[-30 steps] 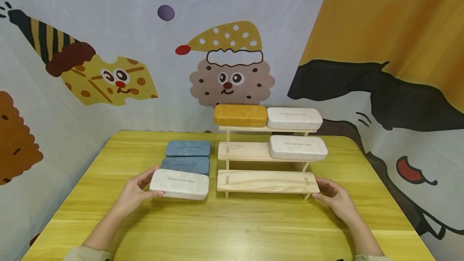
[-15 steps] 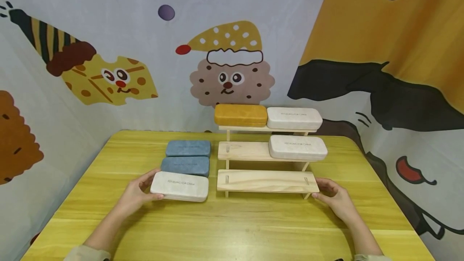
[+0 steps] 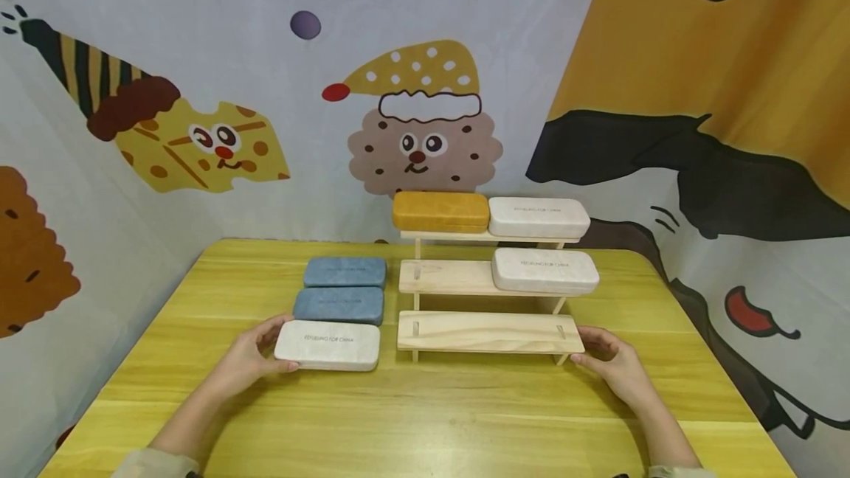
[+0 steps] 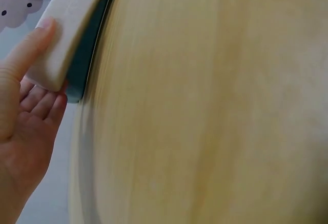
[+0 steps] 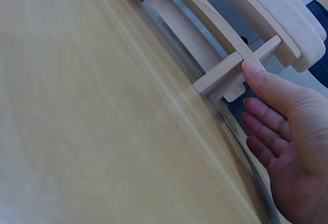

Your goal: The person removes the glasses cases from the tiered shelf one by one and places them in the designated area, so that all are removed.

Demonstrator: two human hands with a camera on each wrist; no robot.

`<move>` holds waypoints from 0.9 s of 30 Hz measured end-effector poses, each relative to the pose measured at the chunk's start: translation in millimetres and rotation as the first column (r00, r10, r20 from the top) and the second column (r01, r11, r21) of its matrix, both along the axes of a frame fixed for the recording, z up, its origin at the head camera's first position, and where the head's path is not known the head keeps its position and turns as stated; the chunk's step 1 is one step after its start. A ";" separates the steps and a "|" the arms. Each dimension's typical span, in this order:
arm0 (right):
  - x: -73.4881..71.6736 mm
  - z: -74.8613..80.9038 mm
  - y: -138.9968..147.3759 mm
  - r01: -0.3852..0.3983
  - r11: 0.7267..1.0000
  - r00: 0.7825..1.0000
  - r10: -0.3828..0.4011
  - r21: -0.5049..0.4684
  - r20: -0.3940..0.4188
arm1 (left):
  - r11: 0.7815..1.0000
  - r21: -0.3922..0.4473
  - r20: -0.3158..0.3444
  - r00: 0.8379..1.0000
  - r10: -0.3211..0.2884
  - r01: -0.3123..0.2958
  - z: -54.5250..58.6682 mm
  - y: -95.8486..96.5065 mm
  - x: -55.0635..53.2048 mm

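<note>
Six cases (image 3: 327,349) (three white, two blue, one yellow), one stand (image 3: 489,332).

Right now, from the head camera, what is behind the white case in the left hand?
A nearer blue case, then a farther blue case, both on the wooden table. The white case hides whatever is directly beneath it.

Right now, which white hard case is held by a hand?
The white hard case in front of the two blue cases: the left hand grips it. The other two white cases sit on the three-tier wooden stand.
</note>
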State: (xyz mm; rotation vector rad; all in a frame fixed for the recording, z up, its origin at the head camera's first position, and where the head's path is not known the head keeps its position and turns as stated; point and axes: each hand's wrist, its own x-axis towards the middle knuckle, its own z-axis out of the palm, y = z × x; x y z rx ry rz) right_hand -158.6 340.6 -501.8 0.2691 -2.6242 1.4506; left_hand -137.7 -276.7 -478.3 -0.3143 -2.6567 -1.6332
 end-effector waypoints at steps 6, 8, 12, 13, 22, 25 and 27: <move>-0.3 -0.2 -0.1 0.007 1.000 1.000 -0.007 0.003 -0.002 | 0.999 -0.033 0.015 1.000 0.005 -0.005 -0.5 -1.5 0.1; -0.2 -0.1 -0.2 0.008 1.000 1.000 -0.008 0.006 0.003 | 0.999 -0.048 0.012 1.000 0.007 -0.006 -0.9 -1.6 0.2; 0.6 -0.4 -0.4 0.014 1.000 1.000 -0.014 0.011 0.018 | 0.997 -0.076 0.011 1.000 0.006 -0.006 -1.7 -1.3 0.4; 0.8 -0.5 -0.3 0.015 1.000 1.000 -0.015 0.014 0.021 | 0.997 -0.078 0.014 1.000 0.005 -0.004 -2.0 -1.3 0.3; 0.6 0.4 -0.5 0.014 1.000 1.000 -0.014 -0.001 0.021 | 0.993 -0.116 0.021 1.000 0.000 0.002 -5.7 -3.0 -0.8; 0.7 0.2 -0.4 0.012 1.000 1.000 -0.012 -0.003 0.022 | 0.992 -0.127 0.020 1.000 -0.005 0.007 -6.5 -3.6 -0.8; 0.8 0.1 -0.2 0.012 1.000 1.000 -0.012 -0.002 0.020 | 0.993 -0.118 0.024 1.000 -0.005 0.007 -6.6 -3.4 -0.5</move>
